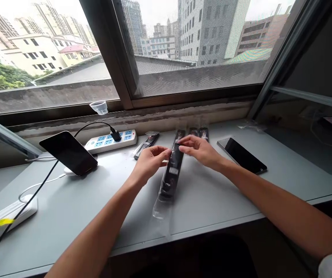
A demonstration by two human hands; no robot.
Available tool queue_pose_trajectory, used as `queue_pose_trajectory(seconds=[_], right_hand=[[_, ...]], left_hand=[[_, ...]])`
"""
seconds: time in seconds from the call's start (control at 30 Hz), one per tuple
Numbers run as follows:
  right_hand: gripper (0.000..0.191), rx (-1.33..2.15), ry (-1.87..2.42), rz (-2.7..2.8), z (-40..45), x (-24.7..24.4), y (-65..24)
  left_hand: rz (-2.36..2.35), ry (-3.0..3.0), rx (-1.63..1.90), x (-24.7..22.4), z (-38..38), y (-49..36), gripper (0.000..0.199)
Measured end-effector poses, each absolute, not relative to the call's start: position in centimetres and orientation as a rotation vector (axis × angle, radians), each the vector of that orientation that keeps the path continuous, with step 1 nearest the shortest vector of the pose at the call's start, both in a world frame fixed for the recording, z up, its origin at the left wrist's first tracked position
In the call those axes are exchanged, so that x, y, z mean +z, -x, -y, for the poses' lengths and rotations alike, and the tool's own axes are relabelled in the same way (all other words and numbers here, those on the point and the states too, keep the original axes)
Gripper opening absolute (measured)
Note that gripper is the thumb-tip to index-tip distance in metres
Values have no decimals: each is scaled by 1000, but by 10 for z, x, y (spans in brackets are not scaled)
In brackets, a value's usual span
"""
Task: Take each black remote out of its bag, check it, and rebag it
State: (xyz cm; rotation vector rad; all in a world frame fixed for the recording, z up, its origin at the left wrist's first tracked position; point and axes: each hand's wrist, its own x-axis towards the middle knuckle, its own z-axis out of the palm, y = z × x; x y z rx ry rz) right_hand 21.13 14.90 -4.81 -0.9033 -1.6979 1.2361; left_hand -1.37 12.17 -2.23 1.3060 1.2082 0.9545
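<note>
A long, narrow black package [174,170] in a clear plastic sleeve slants over the desk, with a small pale label at its middle. My left hand [151,160] grips its left edge, thumb on the side and fingers partly hidden behind. At its upper right, my right hand [197,150] is pinched against the sleeve. The loose clear end of the sleeve hangs toward the desk's front edge. Whatever the black package contains cannot be made out. Behind my right hand lie similar black packages [203,133], and another wrapped black package [148,144] rests to the left.
On the grey desk [96,216], a dark-screened phone [243,154] lies to the right. A tablet-like device [69,152] leans on a stand at left. A power strip [110,141] with a plugged-in black cable sits by the window. A clear cup [99,107] is on the sill.
</note>
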Motion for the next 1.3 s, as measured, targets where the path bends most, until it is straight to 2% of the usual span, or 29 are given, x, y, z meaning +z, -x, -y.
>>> queue_pose_trajectory(seconds=[0.13,0.23,0.3,0.4,0.53,0.63,0.73,0.87,0.93,1.13,1.3], right_hand=[[36,1426,856,1729,-148,-49,-209],[68,1612,904,1480,-146,-49,-210],[78,1733,909,1458,-145,-48,-211],[72,1767,841,1575,-144,-47,-212],[39,1578,810,1562,-149,-50,-214],[24,1549,767,1476,-154,-53,-215],[27,1529,783,1416,-156,-53,-215],[36,1334,958,1384,-158,-55,-216],[37,1313,987,1364,-160,-56,-216],[36,1321,1007,1356,-164,-56,-218],[27,1229,1069,1433,-161,-51,-217]], left_hand=[[-1182,-1291,1013,-21,-119,8,44],[-1165,-1264,1079,-21,-118,7,40],[-1157,-1244,1138,-22,-119,8,39],[-1123,-1253,1196,-24,-121,10,42],[-1020,-1493,1135,-23,-125,19,29],[-1051,-1829,1007,-18,-122,25,32],[-1175,-2180,917,-15,-112,22,35],[-1253,-2543,698,-26,-101,6,76],[-1283,-2618,598,-35,-103,2,84],[-1608,-2631,483,-46,-151,16,69],[-1623,-2706,302,-52,-185,13,59]])
